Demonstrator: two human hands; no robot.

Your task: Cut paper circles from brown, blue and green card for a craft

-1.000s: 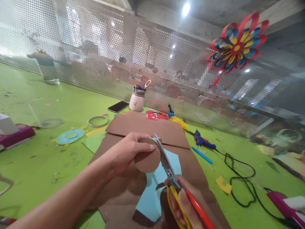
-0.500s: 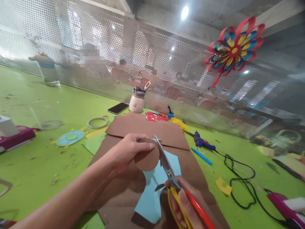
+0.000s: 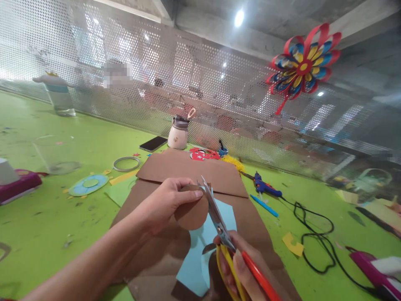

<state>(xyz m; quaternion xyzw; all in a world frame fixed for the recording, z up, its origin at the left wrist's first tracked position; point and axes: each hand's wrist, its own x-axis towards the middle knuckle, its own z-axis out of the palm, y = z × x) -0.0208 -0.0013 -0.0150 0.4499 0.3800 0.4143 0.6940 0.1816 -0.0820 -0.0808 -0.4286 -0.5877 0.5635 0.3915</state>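
Note:
My left hand pinches a round piece of brown cardboard between thumb and fingers, its upper edge partly hidden. Wrapped round the handles of a pair of scissors, one yellow and one red, is my right hand. The blades point up and away, slightly parted, along the right edge of the cardboard disc. Beneath both hands lies a cut sheet of light blue paper, resting on a large brown cardboard sheet.
A blue glue gun with a looped black cord and a blue pen lie at right. A phone and a pink-white bottle stand beyond the cardboard. At left are a metal ring and a clear cup.
The disc in my left hand has tilted so more of its face shows. The scissors stay along its right edge. The whole view has shifted slightly.

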